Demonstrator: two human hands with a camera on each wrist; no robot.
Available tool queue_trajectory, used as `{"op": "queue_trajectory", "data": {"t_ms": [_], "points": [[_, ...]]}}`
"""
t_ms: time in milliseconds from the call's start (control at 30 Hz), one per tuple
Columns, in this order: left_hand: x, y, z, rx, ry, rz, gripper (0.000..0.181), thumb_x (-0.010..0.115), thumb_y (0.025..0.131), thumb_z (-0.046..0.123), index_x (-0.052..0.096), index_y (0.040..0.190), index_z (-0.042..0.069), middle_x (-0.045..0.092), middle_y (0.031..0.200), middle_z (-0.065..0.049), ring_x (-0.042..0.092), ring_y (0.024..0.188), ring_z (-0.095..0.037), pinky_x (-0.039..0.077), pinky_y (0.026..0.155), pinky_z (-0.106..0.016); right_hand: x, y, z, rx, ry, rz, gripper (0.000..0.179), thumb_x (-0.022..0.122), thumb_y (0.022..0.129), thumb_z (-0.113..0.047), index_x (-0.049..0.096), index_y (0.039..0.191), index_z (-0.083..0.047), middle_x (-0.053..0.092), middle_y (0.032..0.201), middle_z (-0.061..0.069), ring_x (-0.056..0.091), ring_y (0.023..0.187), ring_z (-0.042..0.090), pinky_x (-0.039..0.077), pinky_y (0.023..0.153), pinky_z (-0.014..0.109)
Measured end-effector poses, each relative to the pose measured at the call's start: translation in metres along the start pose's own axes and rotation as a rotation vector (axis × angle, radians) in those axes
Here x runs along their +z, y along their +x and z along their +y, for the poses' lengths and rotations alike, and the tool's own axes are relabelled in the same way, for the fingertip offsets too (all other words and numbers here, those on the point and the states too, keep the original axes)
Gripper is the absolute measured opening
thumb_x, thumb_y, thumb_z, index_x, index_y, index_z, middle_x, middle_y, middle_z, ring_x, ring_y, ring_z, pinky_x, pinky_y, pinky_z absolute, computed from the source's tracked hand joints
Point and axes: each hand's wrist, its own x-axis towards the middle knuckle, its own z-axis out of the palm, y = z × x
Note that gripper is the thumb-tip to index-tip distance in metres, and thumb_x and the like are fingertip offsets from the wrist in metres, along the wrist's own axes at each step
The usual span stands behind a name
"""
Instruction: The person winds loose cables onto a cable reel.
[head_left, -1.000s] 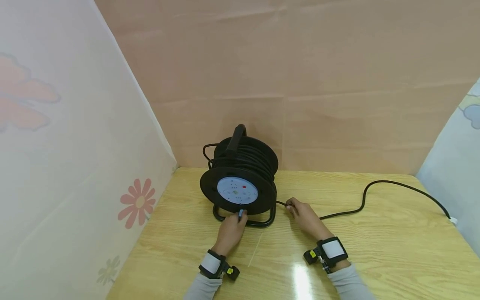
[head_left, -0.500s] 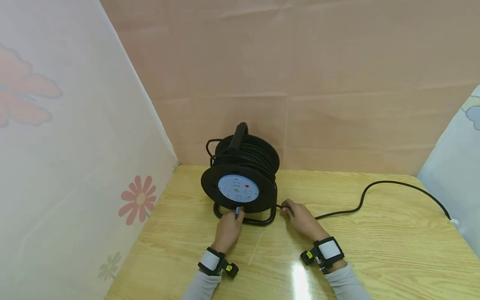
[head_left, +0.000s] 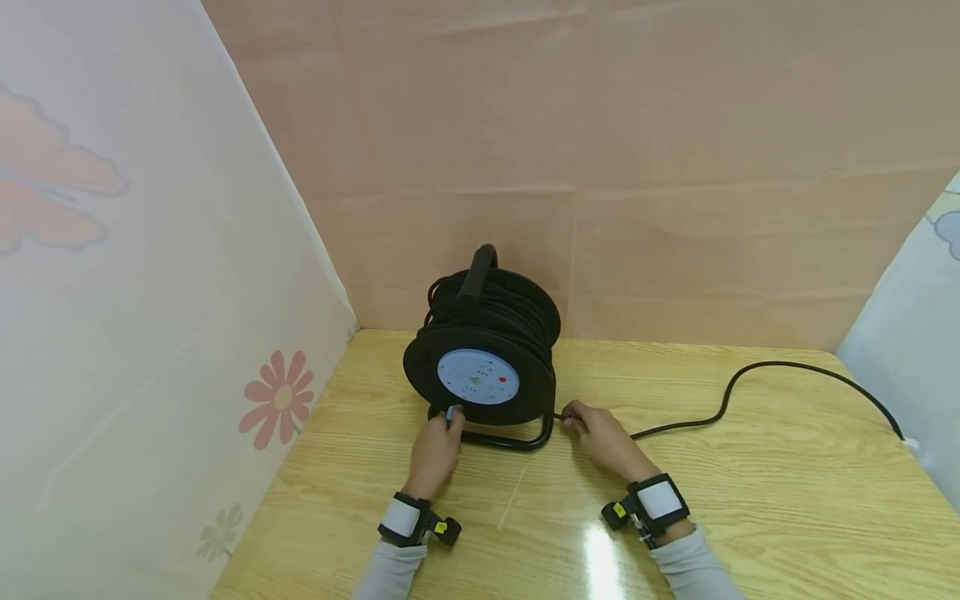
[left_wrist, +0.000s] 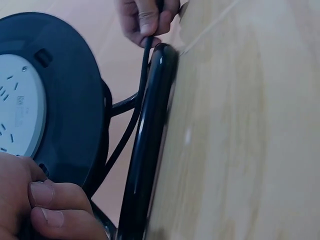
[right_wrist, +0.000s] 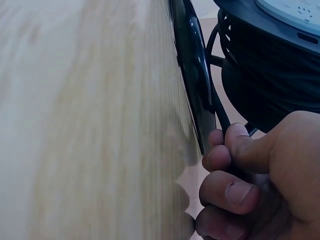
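A black cable reel (head_left: 525, 392) stands on the table in the head view. Its front disc has a round pale socket panel (head_left: 477, 377) with a red button. At the disc's lower left, my left hand (head_left: 435, 450) grips a small knob (head_left: 450, 412) with a light blue end; fingers hide most of it. To the right of the reel, my right hand (head_left: 600, 433) pinches the black cable (right_wrist: 223, 117) between thumb and fingers. The cable runs from there past the tubular stand (left_wrist: 150, 125) to the drum. The left wrist view shows the left hand's curled fingers (left_wrist: 62, 210) beside the disc.
The cable's free length (head_left: 682, 425) curves over the wooden table (head_left: 750, 508) to a white end (head_left: 910, 444) at the right wall. A brown sheet (head_left: 675, 167) hangs behind, and a flowered white wall (head_left: 150, 292) rises on the left. The reel's carrying handle (head_left: 477, 275) sticks up.
My left hand has moved left with the knob, and the disc has turned, shifting the red button rightward and down. The cable loop at the reel's left has shrunk. My right hand has shifted slightly left.
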Motion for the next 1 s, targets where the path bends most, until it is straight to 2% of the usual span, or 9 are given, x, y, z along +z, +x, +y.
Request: {"op": "queue_trajectory", "data": {"t_ms": [233,467,767,1000], "points": [[-0.009,0.002,-0.004,0.012,0.003,0.03,0.054,0.036,0.104,0.041,0.046,0.058,0.015,0.049,0.051,0.001,0.043,0.042,-0.014,0.029,0.039,-0.028,0.0,-0.001,-0.002,-0.008,0.0,-0.008,0.01,0.053,0.099,-0.01,0.061,0.104,-0.01,0.066,0.094,0.001,0.059,0.083,0.014,0.05,0.072,0.038],[-0.019,0.004,-0.004,-0.002,-0.042,0.065,0.054,0.039,0.103,0.04,0.045,0.055,0.016,0.05,0.049,0.001,0.045,0.041,-0.014,0.03,0.038,-0.028,-0.002,-0.002,-0.004,0.008,0.002,-0.028,0.01,0.053,0.099,-0.011,0.062,0.104,-0.01,0.066,0.093,0.001,0.056,0.078,0.013,0.049,0.069,0.035],[-0.032,0.009,-0.006,-0.002,-0.082,0.116,0.055,0.038,0.103,0.044,0.049,0.059,0.013,0.051,0.05,0.0,0.046,0.043,-0.016,0.033,0.04,-0.03,0.001,-0.001,-0.004,0.019,0.032,-0.02,0.011,0.053,0.1,-0.014,0.063,0.103,-0.009,0.066,0.094,0.003,0.056,0.077,0.014,0.047,0.069,0.034],[-0.039,0.014,-0.006,-0.009,-0.138,0.136,0.059,0.036,0.103,0.048,0.05,0.059,0.011,0.05,0.05,-0.002,0.045,0.043,-0.018,0.032,0.041,-0.03,0.004,0.0,-0.003,-0.021,-0.001,-0.001,0.013,0.055,0.1,-0.019,0.066,0.098,-0.012,0.066,0.09,0.0,0.056,0.075,0.011,0.048,0.067,0.034]]}}
